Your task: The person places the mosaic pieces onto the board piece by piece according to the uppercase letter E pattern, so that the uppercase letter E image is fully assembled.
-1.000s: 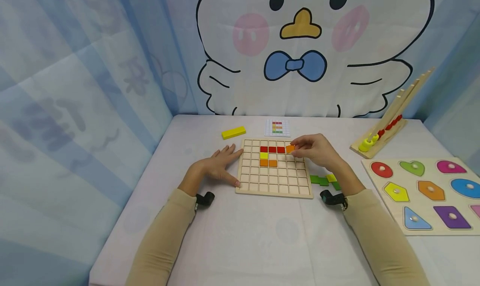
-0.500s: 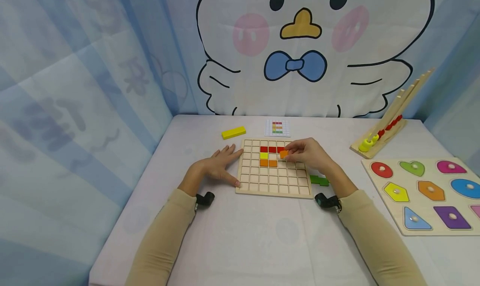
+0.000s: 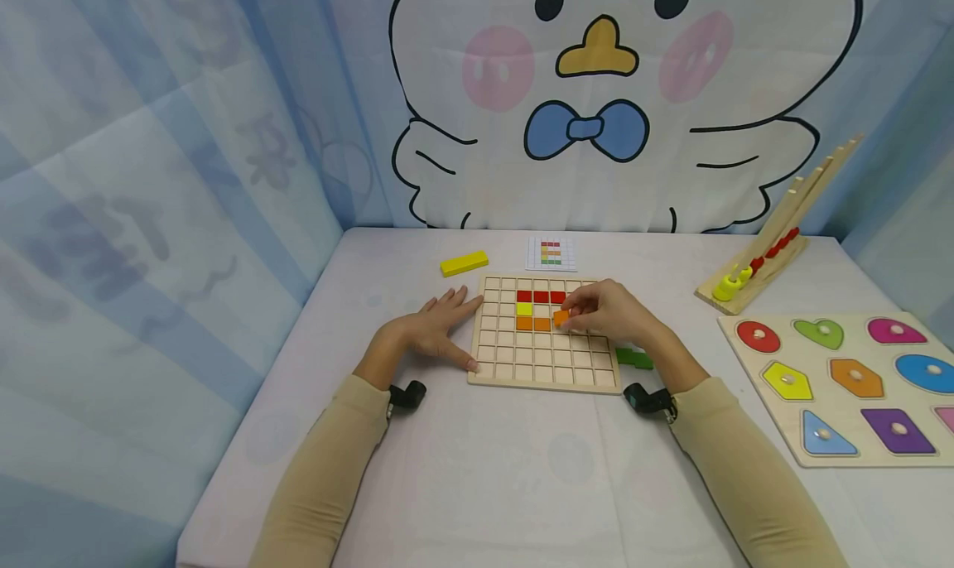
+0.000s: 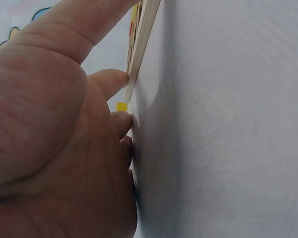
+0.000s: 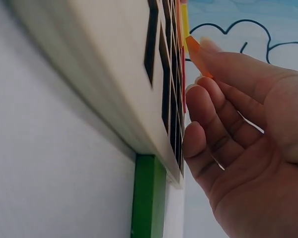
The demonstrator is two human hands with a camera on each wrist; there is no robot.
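A wooden grid board (image 3: 547,376) lies in front of the person. In its squares sit a row of red tiles (image 3: 542,296), one yellow tile (image 3: 525,310) and orange tiles (image 3: 533,324). The right hand (image 3: 614,313) pinches another orange tile (image 3: 561,319) between thumb and fingers, close over the board at the right end of the orange row. In the right wrist view this orange tile (image 5: 198,57) is tilted between the fingertips. The left hand (image 3: 436,328) rests with spread fingers at the board's left edge, thumb on its lower corner.
Green blocks (image 3: 635,358) lie by the board's right edge, partly behind the right arm. Behind the board are a yellow block (image 3: 464,263) and a pattern card (image 3: 551,254). A shape puzzle (image 3: 808,386) and a bead stand (image 3: 753,266) stand at right.
The right hand has carried the orange tile left and toward the person, from beside the red row to the end of the orange row. The left hand has not moved.
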